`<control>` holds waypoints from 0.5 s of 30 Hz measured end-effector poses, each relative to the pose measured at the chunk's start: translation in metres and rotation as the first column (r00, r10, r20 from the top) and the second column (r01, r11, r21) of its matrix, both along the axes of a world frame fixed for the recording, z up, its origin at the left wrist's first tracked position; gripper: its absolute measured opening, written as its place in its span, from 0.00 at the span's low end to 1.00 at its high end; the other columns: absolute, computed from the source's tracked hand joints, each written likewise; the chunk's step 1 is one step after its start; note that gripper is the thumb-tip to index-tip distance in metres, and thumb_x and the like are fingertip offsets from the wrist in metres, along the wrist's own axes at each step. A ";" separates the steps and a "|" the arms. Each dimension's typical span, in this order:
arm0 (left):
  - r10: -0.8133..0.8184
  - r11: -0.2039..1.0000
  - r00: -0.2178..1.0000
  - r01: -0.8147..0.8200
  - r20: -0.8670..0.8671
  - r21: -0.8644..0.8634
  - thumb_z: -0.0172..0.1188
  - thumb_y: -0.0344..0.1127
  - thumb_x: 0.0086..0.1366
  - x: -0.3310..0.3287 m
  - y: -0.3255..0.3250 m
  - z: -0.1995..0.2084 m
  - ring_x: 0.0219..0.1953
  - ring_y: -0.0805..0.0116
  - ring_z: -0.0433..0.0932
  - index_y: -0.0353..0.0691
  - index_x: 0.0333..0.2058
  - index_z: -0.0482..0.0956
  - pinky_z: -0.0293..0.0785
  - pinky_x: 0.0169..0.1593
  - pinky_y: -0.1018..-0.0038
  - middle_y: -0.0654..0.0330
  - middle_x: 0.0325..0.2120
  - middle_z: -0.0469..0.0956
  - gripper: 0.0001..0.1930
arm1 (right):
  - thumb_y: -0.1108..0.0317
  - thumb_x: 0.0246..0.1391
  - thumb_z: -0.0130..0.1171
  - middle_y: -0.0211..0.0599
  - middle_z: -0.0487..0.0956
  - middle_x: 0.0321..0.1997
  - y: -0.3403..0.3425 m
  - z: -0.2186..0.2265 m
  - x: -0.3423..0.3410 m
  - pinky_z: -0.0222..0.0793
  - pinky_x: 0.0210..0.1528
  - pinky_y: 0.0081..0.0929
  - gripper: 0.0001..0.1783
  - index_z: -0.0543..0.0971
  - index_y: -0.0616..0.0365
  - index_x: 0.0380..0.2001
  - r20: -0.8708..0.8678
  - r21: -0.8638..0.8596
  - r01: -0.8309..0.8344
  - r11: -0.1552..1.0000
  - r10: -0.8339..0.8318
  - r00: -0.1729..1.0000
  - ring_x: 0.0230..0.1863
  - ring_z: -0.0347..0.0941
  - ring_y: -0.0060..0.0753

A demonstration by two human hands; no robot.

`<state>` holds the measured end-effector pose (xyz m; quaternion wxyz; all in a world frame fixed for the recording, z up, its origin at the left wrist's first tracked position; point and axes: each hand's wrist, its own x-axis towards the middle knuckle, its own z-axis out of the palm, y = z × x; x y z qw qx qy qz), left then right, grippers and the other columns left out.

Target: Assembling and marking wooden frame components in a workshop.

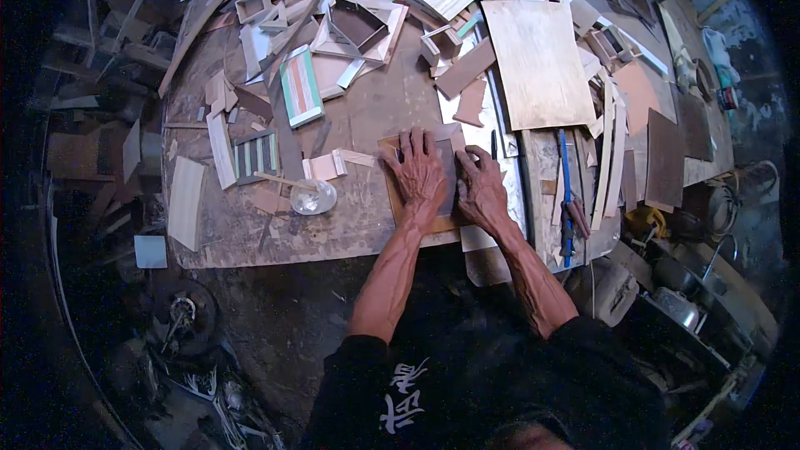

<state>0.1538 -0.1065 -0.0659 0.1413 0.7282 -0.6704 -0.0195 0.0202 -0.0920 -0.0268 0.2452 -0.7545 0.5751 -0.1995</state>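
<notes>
A flat brown wooden panel (389,215) with lighter strips along its edges lies near the front edge of the workbench. My left hand (419,175) rests flat on its upper face, fingers stretched forward and slightly apart. At the panel's right edge is my right hand (482,192), its fingers bent and its thumb against the panel; its fingertips are partly hidden. Both hands cover much of the panel. Just left of it sit small light wooden pieces (325,165). A clear jar (314,198) with a wooden stick laid across it stands further left.
Offcuts and small boxes crowd the far side of the workbench (225,237). A large pale board (537,62) lies at the back right. Beside it runs a long blue bar clamp (567,200). Left of the jar is a striped green wooden piece (255,157).
</notes>
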 end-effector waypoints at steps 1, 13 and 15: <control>-0.010 1.000 1.000 0.010 0.007 -0.016 0.52 0.38 0.61 0.001 0.000 -0.001 0.64 0.54 0.54 0.40 0.54 0.66 0.43 0.60 0.35 0.56 0.55 0.64 0.22 | 0.76 0.41 0.54 0.46 0.65 0.58 0.000 0.000 0.000 0.66 0.51 0.41 0.30 0.69 0.57 0.54 0.000 -0.001 0.006 1.000 -0.006 1.000 0.51 0.66 0.51; -0.164 0.973 0.982 0.146 -0.094 -0.177 0.57 0.31 0.56 0.006 0.017 0.025 0.64 0.45 0.54 0.36 0.51 0.71 0.44 0.65 0.42 0.47 0.58 0.63 0.22 | 0.75 0.45 0.56 0.47 0.65 0.58 0.004 -0.001 -0.002 0.68 0.53 0.38 0.26 0.70 0.57 0.52 0.157 -0.024 0.101 0.995 -0.096 0.983 0.54 0.66 0.53; -0.149 0.975 0.978 0.120 -0.149 -0.187 0.56 0.31 0.57 0.010 0.030 0.029 0.64 0.45 0.55 0.36 0.51 0.71 0.46 0.64 0.42 0.47 0.59 0.62 0.22 | 0.76 0.47 0.55 0.48 0.65 0.56 0.004 0.000 -0.006 0.68 0.53 0.38 0.25 0.70 0.57 0.52 0.146 -0.026 0.114 0.993 -0.109 0.983 0.54 0.67 0.53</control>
